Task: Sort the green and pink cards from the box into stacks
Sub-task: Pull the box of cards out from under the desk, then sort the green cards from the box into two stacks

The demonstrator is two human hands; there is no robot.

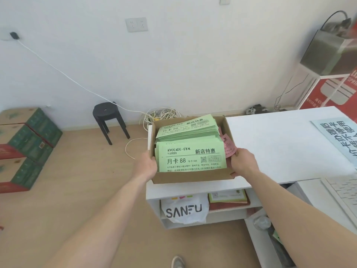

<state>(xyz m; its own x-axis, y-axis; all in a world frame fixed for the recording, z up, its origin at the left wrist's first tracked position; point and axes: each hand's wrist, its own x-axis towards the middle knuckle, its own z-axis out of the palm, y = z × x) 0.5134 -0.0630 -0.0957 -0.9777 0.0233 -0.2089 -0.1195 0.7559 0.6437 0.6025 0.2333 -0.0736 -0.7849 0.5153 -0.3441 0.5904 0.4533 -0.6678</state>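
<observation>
Box is at the left end of the worktop, by the near-left corner, with its left wall about level with the left edge. Can't tell if it rests on the top or is lifted just clear.

Left hand grips the left wall and right hand grips the right wall near the front corner. Fingers of both hands are curled and clamped on the cardboard.

Green cards fill most of the box in two piles, the near one flat and the far one tilted, standing above the rim. Pink cards are jammed upright between the green piles and the right wall, just beside the right thumb.

Risks, as I judge them:
- The box sits so close to the left and near edges that a push or uneven lift could tip it to the floor and mix the colours.
- The tilted far pile is over the rim, so any tilt of the box likely slides cards out the back or over the left edge, down by the cable.
- The walls are thin cardboard and the load looks heavy. A squeeze at the sides may bow them and the grip may slip.
- The right thumb could crease or drag the pink cards.
- If the box is slid right, the printed sheet at the right edge is in the way of stacks.
</observation>
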